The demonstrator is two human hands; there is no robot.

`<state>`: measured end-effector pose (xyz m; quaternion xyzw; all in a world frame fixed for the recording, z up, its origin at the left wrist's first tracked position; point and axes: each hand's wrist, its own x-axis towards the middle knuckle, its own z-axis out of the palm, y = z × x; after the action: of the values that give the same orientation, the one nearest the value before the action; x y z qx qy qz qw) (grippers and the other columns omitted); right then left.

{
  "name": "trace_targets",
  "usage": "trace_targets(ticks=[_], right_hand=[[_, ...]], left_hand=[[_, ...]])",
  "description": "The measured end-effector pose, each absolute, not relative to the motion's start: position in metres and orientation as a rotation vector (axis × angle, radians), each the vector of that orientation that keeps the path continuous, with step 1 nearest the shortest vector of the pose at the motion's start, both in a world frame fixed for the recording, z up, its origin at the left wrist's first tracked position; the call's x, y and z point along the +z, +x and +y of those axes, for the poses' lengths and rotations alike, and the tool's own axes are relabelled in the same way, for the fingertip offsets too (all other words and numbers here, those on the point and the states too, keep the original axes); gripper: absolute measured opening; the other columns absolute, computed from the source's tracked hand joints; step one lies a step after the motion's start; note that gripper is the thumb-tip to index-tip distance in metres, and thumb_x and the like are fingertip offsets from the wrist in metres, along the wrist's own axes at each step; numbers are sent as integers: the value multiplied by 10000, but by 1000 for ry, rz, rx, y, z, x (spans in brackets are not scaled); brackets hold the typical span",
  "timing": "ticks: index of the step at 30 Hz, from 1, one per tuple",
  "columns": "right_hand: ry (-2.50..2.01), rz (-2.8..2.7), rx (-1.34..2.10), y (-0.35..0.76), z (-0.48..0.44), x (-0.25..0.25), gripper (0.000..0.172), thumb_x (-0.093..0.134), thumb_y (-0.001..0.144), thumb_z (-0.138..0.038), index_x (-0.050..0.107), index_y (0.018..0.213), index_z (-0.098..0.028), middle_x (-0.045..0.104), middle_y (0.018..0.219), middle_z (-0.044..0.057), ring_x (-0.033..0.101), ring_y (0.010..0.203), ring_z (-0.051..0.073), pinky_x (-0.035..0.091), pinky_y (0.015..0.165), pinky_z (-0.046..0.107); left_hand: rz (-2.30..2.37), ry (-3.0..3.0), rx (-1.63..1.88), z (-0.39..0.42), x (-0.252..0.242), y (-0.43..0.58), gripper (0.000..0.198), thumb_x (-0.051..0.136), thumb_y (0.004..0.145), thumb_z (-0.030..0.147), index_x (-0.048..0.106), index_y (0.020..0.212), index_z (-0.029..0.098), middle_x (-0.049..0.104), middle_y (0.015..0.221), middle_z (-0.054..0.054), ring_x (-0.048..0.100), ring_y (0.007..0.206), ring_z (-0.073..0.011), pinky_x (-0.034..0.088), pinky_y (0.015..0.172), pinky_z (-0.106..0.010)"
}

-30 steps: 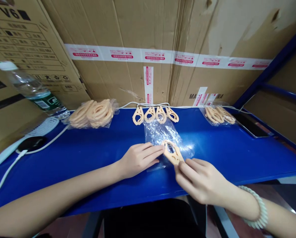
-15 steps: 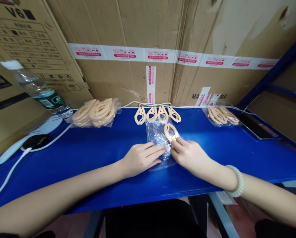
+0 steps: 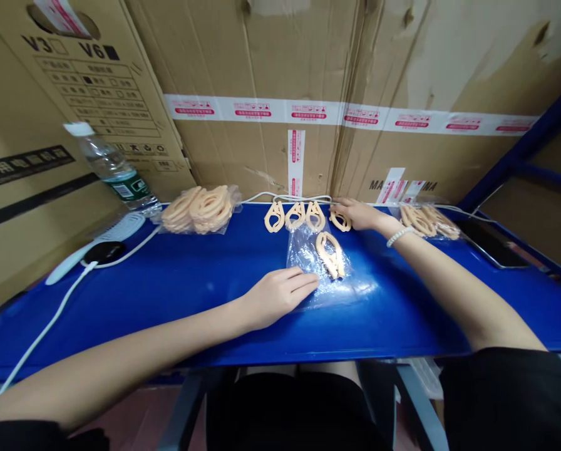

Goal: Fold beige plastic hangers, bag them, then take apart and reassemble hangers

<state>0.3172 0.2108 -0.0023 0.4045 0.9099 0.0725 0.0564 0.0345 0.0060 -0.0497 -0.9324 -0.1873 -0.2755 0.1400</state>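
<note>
My left hand (image 3: pixel 283 295) lies flat, fingers stretched out, on the near left part of a clear plastic bag (image 3: pixel 303 250). A beige folding hanger (image 3: pixel 330 255), folded into a loop, lies on the right part of the bag. At the back of the table my right hand (image 3: pixel 358 214) has its fingers closed over the top of another folding hanger (image 3: pixel 340 222), partly hidden by them. To its left, three more folded hangers stand in a row: a left one (image 3: pixel 274 217), a middle one (image 3: pixel 295 216) and a right one (image 3: pixel 315 216).
Bagged hangers (image 3: pixel 200 210) lie at back left, more bagged hangers (image 3: pixel 428 220) at back right beside a phone (image 3: pixel 491 243). A water bottle (image 3: pixel 116 169), a hairbrush (image 3: pixel 97 245) and a black disc (image 3: pixel 104 252) with a white cable are left. Cardboard (image 3: pixel 262 150) walls the blue table (image 3: pixel 205 338).
My right hand has let go of the hanger on the bag and moved back to the row's rightmost hanger. My left hand stays on the bag. The view has shifted slightly.
</note>
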Motion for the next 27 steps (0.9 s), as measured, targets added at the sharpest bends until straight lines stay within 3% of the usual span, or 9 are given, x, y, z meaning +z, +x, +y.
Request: trace_targets(ticks=[3, 6, 11, 14, 19, 23, 27], right_hand=[[1258, 2725, 192, 336, 198, 6, 607, 624, 722, -2, 604, 1323, -89, 585, 1387, 223, 554, 1276, 367, 504, 964, 417], [1263, 2702, 141, 360, 170, 13, 481, 628, 724, -36, 672, 1198, -102, 716, 1115, 167, 700, 979, 302, 547, 823, 349], [1207, 2909, 134, 397, 106, 14, 387, 508, 886, -101, 672, 1236, -124, 690, 1142, 156, 695, 991, 256, 551, 875, 355], [1273, 3228, 309, 405, 63, 16, 312, 429, 997, -172, 683, 1176, -143, 674, 1087, 148, 691, 926, 247, 565, 802, 370], [1361, 3427, 430, 387, -20, 32, 319, 551, 975, -114, 621, 1260, -238, 666, 1062, 90, 672, 881, 211, 544, 754, 324], [1204, 3455, 223, 353, -75, 34, 305, 524, 982, -113, 606, 1259, -213, 675, 1062, 112, 665, 882, 226, 543, 700, 316], [844, 3485, 316, 314, -91, 20, 258, 450, 978, -72, 655, 1113, -151, 707, 985, 133, 651, 755, 211, 539, 617, 317]], left_hand=[[-602, -2723, -782, -7, -49, 36, 293, 429, 1003, 63, 632, 1212, 41, 720, 1206, -155, 692, 998, -232, 627, 834, -350], [-654, -2718, -743, -19, -48, 36, 295, 438, 984, 41, 623, 1214, 31, 716, 1211, -164, 699, 1019, -251, 635, 843, -372], [-797, -2655, -798, -43, -50, 41, 330, 409, 969, -6, 613, 1222, 49, 716, 1217, -170, 715, 1048, -239, 647, 853, -365], [-882, -2569, -912, -55, -54, 48, 333, 410, 970, -19, 607, 1236, 20, 724, 1183, -186, 719, 1057, -251, 652, 864, -370], [-997, -2483, -1073, -63, -55, 54, 321, 424, 985, -6, 628, 1233, 18, 715, 1193, -192, 707, 1081, -273, 652, 887, -409], [-1052, -2458, -1166, -60, -53, 54, 325, 438, 979, -14, 640, 1231, 26, 716, 1184, -190, 705, 1073, -265, 652, 886, -405], [-1091, -2430, -1251, -58, -54, 56, 310, 473, 977, 8, 642, 1234, 48, 722, 1181, -175, 704, 1065, -265, 650, 883, -412]])
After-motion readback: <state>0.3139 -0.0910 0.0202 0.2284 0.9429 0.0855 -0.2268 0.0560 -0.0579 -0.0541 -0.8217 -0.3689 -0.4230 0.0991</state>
